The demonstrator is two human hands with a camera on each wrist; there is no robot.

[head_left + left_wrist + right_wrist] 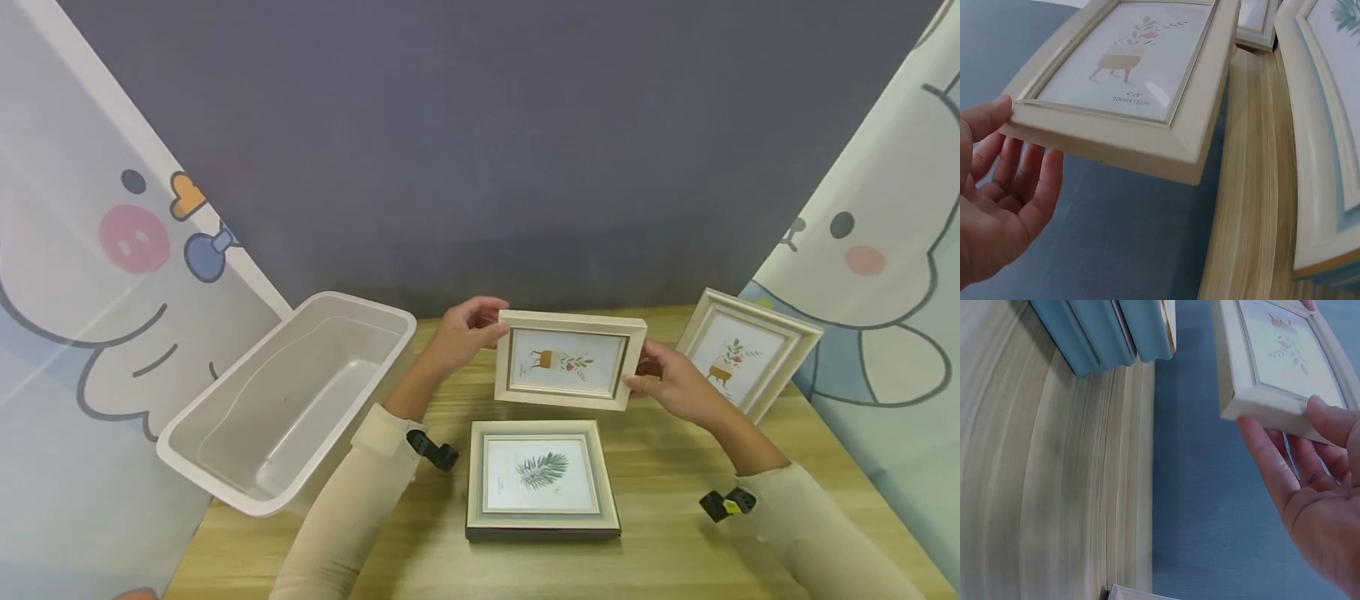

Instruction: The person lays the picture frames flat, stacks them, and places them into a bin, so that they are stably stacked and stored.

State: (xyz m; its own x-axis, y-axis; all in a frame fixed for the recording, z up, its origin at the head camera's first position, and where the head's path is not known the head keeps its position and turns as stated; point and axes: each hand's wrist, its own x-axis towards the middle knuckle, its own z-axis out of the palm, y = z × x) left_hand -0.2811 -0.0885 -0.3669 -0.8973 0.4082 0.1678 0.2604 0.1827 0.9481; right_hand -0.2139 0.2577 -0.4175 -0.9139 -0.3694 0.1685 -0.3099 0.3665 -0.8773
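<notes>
A cream picture frame (570, 400) with a potted-plant print is held up sideways between both hands, above the table. My left hand (465, 335) pinches its left end, thumb on the front and fingers behind, as the left wrist view also shows (1013, 194). At the opposite end my right hand (678, 383) grips it the same way; in the right wrist view the thumb lies on the front edge of the frame (1272, 403). Nearer to me lies a frame with a green leaf print (536, 475), which appears stacked on others.
On the left stands a deep white plastic bin (225, 492), no contents seen in it. Another cream frame (742, 358) stands tilted at the back right, behind my right hand. The wooden table (660, 517) meets a dark grey wall (495, 150) at the back.
</notes>
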